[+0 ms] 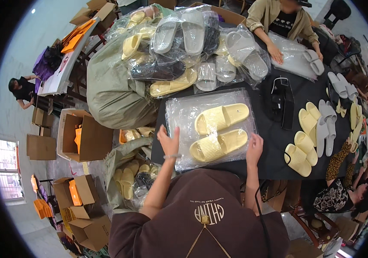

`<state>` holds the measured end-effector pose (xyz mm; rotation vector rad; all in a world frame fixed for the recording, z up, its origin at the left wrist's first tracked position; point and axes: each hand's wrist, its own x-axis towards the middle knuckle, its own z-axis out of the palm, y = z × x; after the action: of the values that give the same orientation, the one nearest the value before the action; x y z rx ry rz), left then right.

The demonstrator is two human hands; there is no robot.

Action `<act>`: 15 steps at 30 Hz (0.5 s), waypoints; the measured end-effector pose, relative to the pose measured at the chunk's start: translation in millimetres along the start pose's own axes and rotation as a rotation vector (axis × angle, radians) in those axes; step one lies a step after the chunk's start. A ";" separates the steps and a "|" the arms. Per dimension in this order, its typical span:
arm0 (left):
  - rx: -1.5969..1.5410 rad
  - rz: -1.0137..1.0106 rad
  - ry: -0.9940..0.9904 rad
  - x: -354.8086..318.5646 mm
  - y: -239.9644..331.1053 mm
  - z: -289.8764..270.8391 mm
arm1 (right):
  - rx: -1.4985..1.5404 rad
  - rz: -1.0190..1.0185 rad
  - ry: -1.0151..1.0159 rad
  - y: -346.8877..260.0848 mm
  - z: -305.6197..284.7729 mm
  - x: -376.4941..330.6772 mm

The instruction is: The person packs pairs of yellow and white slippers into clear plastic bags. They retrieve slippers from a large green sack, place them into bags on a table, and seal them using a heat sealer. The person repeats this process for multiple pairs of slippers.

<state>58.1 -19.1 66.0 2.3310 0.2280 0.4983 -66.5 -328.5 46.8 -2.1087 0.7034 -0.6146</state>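
A pair of pale yellow slippers [219,145] lies side by side on a stack of clear plastic bags [183,112] in front of me, at the edge of the black table. Beside the stack's left edge is my left hand [169,141], its thumb and fingers apart, holding nothing I can see. Close to the right edge of the bags, by the slipper toes, my right hand [255,148] has its fingers curled together. Whether a fold of plastic is between them is too small to make out. Neither hand touches the slippers.
Bagged grey slippers [192,32] and yellow ones pile up beyond the stack. A black stand [282,103] and loose slipper pairs [308,118] are on the right. Across the table, a co-worker's hands [275,53] rest on a bagged pair. Cardboard boxes [93,137] stand left.
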 end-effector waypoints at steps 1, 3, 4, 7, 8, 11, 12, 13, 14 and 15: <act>-0.065 -0.102 -0.087 -11.6 -9.5 -4.8 | -0.019 -0.057 -0.002 -1.2 3.7 12.9; -0.208 -0.303 -0.255 -27.3 -31.7 -0.9 | 0.015 0.012 -0.107 3.6 14.9 35.1; -0.222 -0.307 -0.282 -27.8 -42.5 4.6 | 0.032 0.047 -0.158 6.8 21.4 43.1; -0.216 -0.252 -0.293 -18.0 -56.1 14.1 | 0.037 0.072 -0.297 20.5 47.8 56.0; -0.313 -0.337 -0.276 -15.7 -53.3 15.2 | 0.030 0.093 -0.399 17.7 49.2 59.6; -0.484 -0.534 -0.260 -8.6 -52.6 17.8 | 0.050 0.135 -0.546 13.8 48.3 69.3; -0.458 -0.566 -0.279 -6.1 -57.3 18.8 | 0.089 0.133 -0.493 14.8 46.6 69.7; -0.433 -0.599 -0.299 -3.3 -61.3 20.2 | 0.129 0.132 -0.439 15.8 45.2 70.2; -0.402 -0.593 -0.317 0.4 -60.8 22.2 | 0.194 0.190 -0.483 19.7 42.4 68.2; -0.372 -0.586 -0.335 5.6 -60.0 24.8 | 0.260 0.248 -0.527 23.3 40.4 66.2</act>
<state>72.4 10.1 9.5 1.8289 0.5783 -0.1327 0.9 -362.6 17.6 -1.7916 0.5354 -0.0026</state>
